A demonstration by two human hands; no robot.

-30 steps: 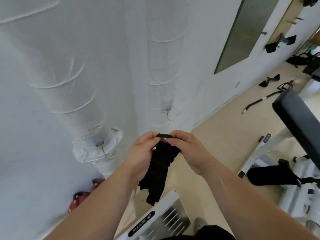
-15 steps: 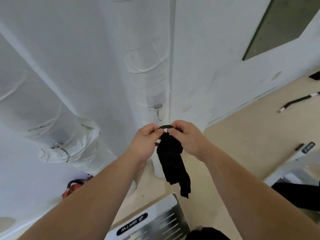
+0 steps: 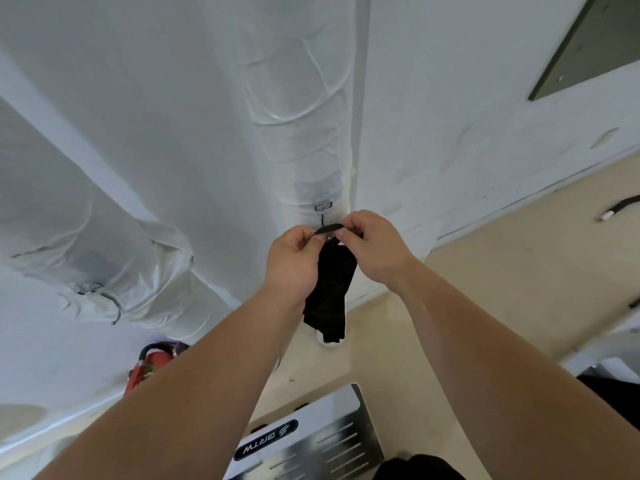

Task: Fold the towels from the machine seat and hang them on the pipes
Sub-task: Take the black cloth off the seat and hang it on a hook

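head view, left hand [image 3: 294,261] and right hand [image 3: 372,247] both pinching a folded black towel [image 3: 332,292] by its small loop [image 3: 327,229], towel hanging between the wrists, loop just below the metal hook [image 3: 323,206] on the white wrapped pipe [image 3: 301,133]

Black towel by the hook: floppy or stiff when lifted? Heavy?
Likely floppy: the towel hangs limp and bunched below its loop. Probably light: left hand and right hand carry it by fingertip pinches on that loop. It may swing when moved, hanging free.
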